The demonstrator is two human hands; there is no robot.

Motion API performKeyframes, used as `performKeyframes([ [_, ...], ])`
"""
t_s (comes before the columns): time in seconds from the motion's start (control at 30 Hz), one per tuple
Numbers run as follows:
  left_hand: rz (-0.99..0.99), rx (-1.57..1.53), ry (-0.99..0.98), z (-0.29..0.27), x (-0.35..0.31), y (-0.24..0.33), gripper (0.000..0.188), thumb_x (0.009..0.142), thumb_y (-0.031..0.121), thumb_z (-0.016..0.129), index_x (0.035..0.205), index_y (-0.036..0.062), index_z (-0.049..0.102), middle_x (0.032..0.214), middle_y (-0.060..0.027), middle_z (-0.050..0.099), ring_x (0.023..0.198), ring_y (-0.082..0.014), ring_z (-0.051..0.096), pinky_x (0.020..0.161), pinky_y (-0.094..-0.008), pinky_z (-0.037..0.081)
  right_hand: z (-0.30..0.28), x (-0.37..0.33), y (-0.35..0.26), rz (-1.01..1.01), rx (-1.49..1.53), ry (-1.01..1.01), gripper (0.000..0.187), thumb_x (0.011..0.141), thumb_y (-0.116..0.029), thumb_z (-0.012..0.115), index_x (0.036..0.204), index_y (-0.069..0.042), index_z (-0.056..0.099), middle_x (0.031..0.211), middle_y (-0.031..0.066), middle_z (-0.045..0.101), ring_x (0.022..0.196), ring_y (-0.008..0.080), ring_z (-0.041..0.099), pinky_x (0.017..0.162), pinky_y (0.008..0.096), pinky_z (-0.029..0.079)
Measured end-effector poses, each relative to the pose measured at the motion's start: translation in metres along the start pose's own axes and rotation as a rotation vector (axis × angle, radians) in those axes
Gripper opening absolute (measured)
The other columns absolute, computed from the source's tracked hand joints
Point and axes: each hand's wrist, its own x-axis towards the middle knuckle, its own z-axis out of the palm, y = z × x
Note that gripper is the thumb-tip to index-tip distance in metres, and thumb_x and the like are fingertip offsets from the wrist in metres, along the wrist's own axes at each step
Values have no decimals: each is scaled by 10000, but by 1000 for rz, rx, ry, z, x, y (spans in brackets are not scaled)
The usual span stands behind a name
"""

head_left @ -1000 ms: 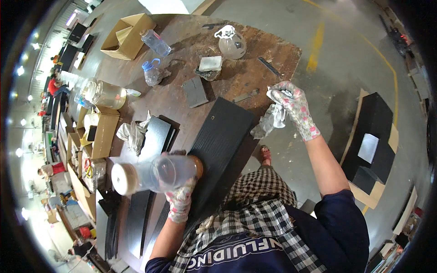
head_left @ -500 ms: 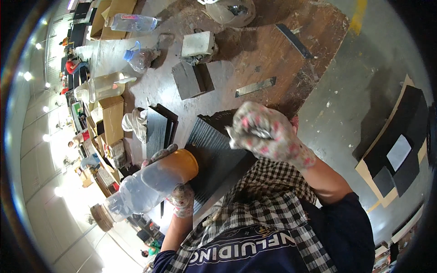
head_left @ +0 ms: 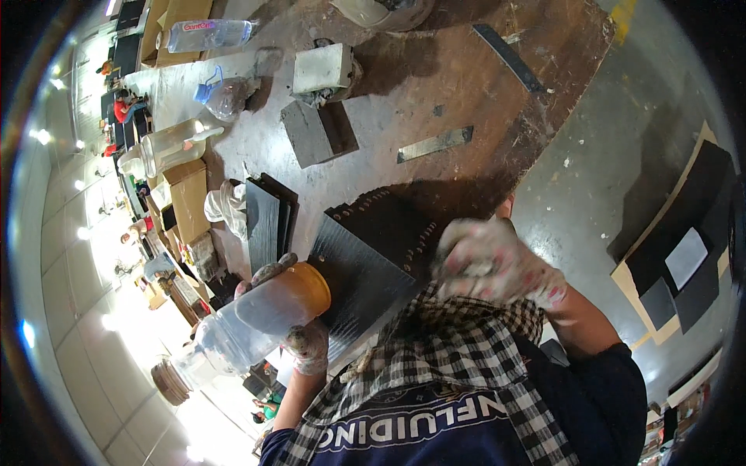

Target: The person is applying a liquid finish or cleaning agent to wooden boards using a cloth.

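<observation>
My left hand (head_left: 307, 346), in a stained patterned glove, is wrapped round a large clear plastic bottle (head_left: 249, 326). The bottle lies tilted, its amber end (head_left: 309, 289) toward the black boards and its brown-ringed end pointing to the lower left. Beneath and beside it is a stack of black wood-grained boards (head_left: 361, 272), with a row of small pale marks along its dark side. My right hand (head_left: 486, 264), in a similar glove, is closed just right of that stack and blurred by motion. What it holds, if anything, is hidden.
Smaller black boards (head_left: 268, 221) stand beside a white rag (head_left: 225, 208). On the worktable (head_left: 435, 85) are a dark grey block (head_left: 307, 133), a pale block (head_left: 322, 68), flat strips (head_left: 435, 144), plastic bottles (head_left: 206, 36) and a cardboard box (head_left: 186, 198). Black sheets (head_left: 684, 241) lie on the floor at right.
My right hand has moved right and slightly down, away from the black boards, showing more of their marked side. The bottle stays in my left hand, shifted slightly left and down.
</observation>
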Motion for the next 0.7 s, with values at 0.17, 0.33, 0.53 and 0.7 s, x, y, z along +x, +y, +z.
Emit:
performKeyframes([
  [0.17, -50, -21, 91, 4, 0, -1, 1012, 694, 643, 700, 1409, 123, 207, 1269, -115, 468, 1184, -297, 480, 1038, -447, 369, -8, 30, -1, 28, 242, 150, 124, 835, -41, 638, 946, -80, 599, 838, 41, 584, 762, 103, 565, 682, 280, 529],
  [0.33, -22, 3, 105, 3, 0, -3, 1032, 686, 675, 686, 1414, 125, 203, 1234, -131, 499, 1153, -323, 511, 1005, -455, 393, 30, 89, 10, 138, 107, 142, 130, 851, -100, 629, 831, -97, 500, 770, 40, 582, 695, 123, 562, 610, 304, 496],
  [0.53, 42, 10, -32, 15, 10, 4, 998, 695, 651, 698, 1398, 122, 227, 1217, -146, 515, 1118, -365, 530, 989, -478, 407, 26, 36, 15, -109, 148, 118, 213, 808, -65, 703, 950, -47, 546, 885, 79, 580, 741, 139, 607, 608, 264, 531],
  [0.7, 15, -308, 26, -2, 13, -19, 984, 696, 557, 756, 1396, 93, 244, 1239, -171, 491, 1136, -351, 518, 979, -471, 426, 32, -15, -19, 16, 398, 433, 134, 851, -150, 671, 898, -48, 597, 908, 75, 551, 759, 141, 616, 576, 270, 534],
])
